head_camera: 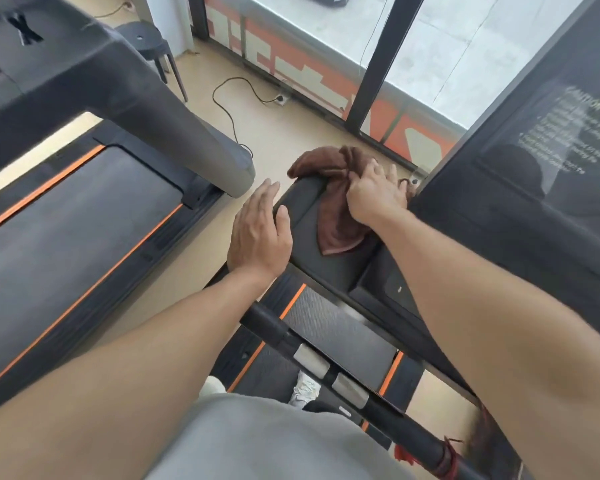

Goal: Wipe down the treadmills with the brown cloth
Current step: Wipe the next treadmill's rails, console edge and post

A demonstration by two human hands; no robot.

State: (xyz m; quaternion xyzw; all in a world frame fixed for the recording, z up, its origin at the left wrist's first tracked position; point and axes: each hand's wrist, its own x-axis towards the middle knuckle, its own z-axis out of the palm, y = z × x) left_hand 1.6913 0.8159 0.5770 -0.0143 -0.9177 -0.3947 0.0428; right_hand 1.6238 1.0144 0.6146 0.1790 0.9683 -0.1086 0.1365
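**Wiping the treadmill's front cover**

Pressing down at centre frame, the right hand [373,192] bunches the brown cloth [336,202] under curled fingers on the dark front cover [326,258] of the near treadmill [336,327]. The cloth lies crumpled across the cover's far end, one corner trailing toward the belt and a fold hanging over the front edge. Just left of it, the left hand [258,233] rests flat on the cover's left corner, fingers straight and close together, holding nothing.

On the right of the frame, the tilted console panel [548,161] carries a label headed "CAUTION"; the lines beneath it are too blurred to read. A green sticker sits at the far right edge, its print illegible. The console's base stands just beside the right hand.

A second treadmill [70,230] fills the left of the frame, with orange stripes along its belt and a grey upright [174,123] crossing above it. Between the two machines lies a strip of beige floor [194,258]. A black cable [232,109] runs across the floor to a socket [280,98] near the window wall at the top. A dark stool [146,43] stands at upper left. The near treadmill's handlebar [291,341] crosses the lower frame beneath the forearms, and a pale shoe [303,389] shows on the belt.
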